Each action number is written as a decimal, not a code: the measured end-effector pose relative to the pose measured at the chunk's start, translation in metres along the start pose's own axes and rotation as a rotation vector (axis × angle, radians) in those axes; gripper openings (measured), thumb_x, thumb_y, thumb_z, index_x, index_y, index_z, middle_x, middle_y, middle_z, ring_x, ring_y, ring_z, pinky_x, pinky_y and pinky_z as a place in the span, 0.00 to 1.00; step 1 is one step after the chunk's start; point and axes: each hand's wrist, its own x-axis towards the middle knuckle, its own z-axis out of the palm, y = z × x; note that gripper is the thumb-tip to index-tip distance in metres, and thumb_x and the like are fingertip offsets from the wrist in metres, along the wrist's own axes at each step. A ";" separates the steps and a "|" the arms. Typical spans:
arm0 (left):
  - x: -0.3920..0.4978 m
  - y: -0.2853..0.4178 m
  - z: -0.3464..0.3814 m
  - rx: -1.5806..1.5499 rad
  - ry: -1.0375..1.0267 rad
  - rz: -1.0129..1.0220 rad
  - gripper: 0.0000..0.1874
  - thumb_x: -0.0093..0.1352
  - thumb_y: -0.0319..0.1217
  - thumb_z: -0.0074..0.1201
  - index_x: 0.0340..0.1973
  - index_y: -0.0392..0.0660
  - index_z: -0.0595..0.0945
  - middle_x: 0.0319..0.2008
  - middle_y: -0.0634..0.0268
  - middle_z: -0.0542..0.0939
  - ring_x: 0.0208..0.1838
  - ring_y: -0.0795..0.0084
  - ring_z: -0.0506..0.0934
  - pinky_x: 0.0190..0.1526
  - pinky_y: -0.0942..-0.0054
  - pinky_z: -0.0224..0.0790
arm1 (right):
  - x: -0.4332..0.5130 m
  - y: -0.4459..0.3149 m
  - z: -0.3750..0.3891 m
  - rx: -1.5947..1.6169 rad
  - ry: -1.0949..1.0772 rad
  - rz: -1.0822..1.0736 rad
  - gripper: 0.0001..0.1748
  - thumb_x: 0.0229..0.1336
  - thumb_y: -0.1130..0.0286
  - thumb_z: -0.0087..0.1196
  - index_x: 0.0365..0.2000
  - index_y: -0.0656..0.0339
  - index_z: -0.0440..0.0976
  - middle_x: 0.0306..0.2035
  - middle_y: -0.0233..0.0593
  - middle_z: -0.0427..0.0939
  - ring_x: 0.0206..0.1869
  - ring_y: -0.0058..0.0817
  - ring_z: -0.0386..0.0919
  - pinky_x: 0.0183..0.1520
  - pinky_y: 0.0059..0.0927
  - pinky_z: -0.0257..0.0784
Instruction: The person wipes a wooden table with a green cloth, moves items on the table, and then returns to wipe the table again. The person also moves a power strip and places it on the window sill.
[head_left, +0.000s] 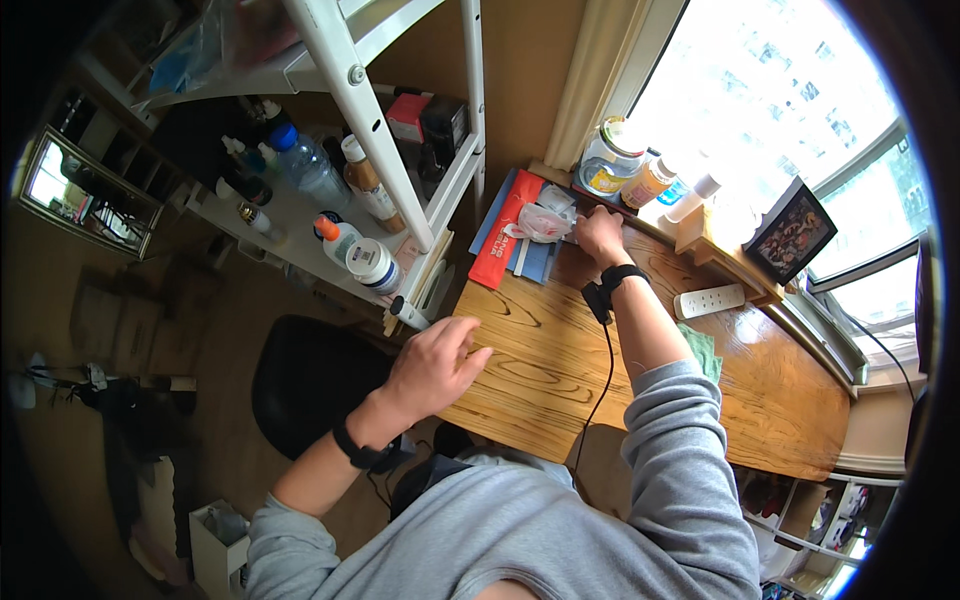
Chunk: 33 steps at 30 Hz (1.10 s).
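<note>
My right hand (599, 234) reaches to the far edge of the wooden table (540, 352), beside a crumpled plastic bag (541, 223); its fingertips are hidden, so what they touch cannot be told. Left of the bag lies a red packet (510, 232) bearing writing, on top of a flat blue item (534, 264). My left hand (442, 360) hovers over the table's left edge, fingers apart, holding nothing. Behind my right hand stand a large glass jar (606, 169) and an orange bottle (649, 182). A green cloth (701, 351) lies partly behind my right forearm.
A white shelf rack (375, 112) with bottles and a white tub (373, 264) rises at the left. A power strip (709, 301) and a framed picture (791, 231) are at the right, near the window. A black cable (609, 375) hangs from my right wrist. A black chair (322, 382) stands at left.
</note>
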 end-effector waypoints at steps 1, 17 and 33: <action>0.010 0.000 0.006 0.077 -0.010 0.048 0.24 0.76 0.37 0.66 0.60 0.33 0.78 0.43 0.51 0.85 0.46 0.54 0.84 0.49 0.57 0.79 | 0.004 0.003 0.001 -0.022 -0.012 -0.016 0.29 0.65 0.56 0.61 0.60 0.64 0.80 0.65 0.74 0.73 0.68 0.65 0.75 0.72 0.50 0.73; 0.167 -0.115 0.109 0.245 0.068 -0.248 0.43 0.81 0.50 0.53 0.79 0.31 0.60 0.78 0.28 0.60 0.79 0.27 0.61 0.80 0.43 0.54 | -0.018 0.021 0.004 0.362 -0.279 0.061 0.18 0.68 0.65 0.57 0.49 0.68 0.83 0.34 0.42 0.87 0.34 0.34 0.88 0.35 0.35 0.85; 0.209 -0.139 0.109 0.081 0.232 -0.362 0.42 0.69 0.47 0.70 0.68 0.28 0.76 0.63 0.31 0.79 0.69 0.37 0.77 0.71 0.50 0.70 | -0.060 -0.052 -0.020 0.293 -0.296 0.212 0.40 0.50 0.36 0.70 0.39 0.71 0.89 0.39 0.48 0.89 0.40 0.41 0.90 0.45 0.38 0.85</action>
